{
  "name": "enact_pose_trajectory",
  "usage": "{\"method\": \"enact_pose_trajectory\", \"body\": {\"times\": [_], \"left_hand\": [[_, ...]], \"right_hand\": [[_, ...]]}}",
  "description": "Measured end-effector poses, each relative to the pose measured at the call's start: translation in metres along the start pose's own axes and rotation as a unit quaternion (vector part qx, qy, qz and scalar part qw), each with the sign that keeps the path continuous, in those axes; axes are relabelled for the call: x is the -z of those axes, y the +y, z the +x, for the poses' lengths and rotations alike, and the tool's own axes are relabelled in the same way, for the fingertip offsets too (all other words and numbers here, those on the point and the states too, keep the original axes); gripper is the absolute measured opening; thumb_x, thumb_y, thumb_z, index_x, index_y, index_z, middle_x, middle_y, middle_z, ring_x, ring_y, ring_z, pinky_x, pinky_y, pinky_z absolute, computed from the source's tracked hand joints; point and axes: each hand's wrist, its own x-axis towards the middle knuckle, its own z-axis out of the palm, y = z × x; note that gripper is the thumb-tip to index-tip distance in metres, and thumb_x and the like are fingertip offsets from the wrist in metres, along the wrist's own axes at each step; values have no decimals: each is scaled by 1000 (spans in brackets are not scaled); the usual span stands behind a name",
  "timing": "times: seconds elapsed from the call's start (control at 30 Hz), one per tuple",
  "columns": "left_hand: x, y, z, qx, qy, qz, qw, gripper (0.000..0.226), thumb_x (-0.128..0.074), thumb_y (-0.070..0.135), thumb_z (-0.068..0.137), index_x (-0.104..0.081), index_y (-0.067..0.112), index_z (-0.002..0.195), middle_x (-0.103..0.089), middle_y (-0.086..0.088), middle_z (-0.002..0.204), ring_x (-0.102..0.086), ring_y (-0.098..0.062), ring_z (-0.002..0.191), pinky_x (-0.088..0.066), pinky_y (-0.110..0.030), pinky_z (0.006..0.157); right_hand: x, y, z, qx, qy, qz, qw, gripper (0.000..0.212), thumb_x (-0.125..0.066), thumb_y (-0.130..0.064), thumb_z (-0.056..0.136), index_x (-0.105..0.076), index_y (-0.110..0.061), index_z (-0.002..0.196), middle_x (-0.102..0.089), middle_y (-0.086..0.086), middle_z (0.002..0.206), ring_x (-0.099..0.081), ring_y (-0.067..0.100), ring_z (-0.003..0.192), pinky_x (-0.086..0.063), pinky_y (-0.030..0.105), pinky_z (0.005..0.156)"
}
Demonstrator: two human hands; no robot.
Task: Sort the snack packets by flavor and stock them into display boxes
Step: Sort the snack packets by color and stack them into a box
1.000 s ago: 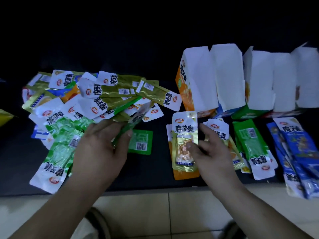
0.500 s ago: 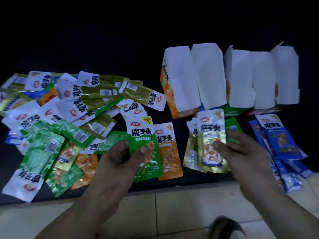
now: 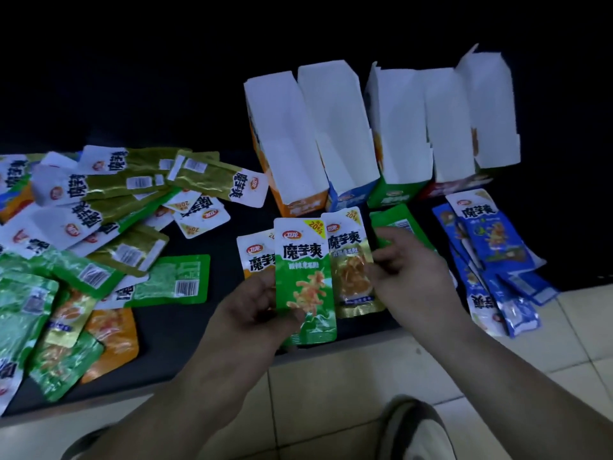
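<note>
Resting on the pale tiled floor [image 3: 331,386], a grey shoe [image 3: 414,429] was seen nearest the camera. Just beyond it, above the front edge of the black table surface [image 3: 199,327], a green foil snack packet [image 3: 303,277] was gripped upright by the left hand [image 3: 252,310], the thumb curled over its lower front and the fingers behind it. Touching its right edge, a gold foil snack packet [image 3: 351,270] was pinched along its right side by the curled fingers of the right hand [image 3: 408,273]. An orange snack packet [image 3: 257,257] was partly hidden behind the green one. A second green packet [image 3: 396,220] lay face down just past the right hand's knuckles. Farther right, a pile of blue snack packets [image 3: 491,247] overhung the table edge. To the left, a loose heap of green, gold and orange packets [image 3: 99,207] was spread across the surface. Farthest back, a row of open white-lined cardboard display boxes [image 3: 331,134] stood side by side, with orange, blue, green and red fronts.
</note>
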Motion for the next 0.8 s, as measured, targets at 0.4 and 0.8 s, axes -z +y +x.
{"method": "enact_pose_trajectory", "body": {"times": [0.4, 0.8], "left_hand": [[-9, -13, -8, -7, -12, -31, 999, 39, -72, -3, 89, -75, 28, 113, -79, -8, 100, -75, -24, 86, -59, -30, 65], [-16, -13, -7, -69, 60, 90, 992, 32, -69, 9, 95, -69, 34, 115, -75, 3, 88, -69, -15, 61, -52, -29, 51]], "right_hand": [[-18, -23, -61, -85, -110, 212, 967, 32, -81, -8, 86, -71, -28, 109, -79, -3, 87, -74, 5, 78, -57, 18, 68], [38, 39, 1, -48, 111, 51, 991, 35, -77, -22, 91, -66, -27, 124, -68, -4, 79, -70, 15, 78, -60, 39, 68]]}}
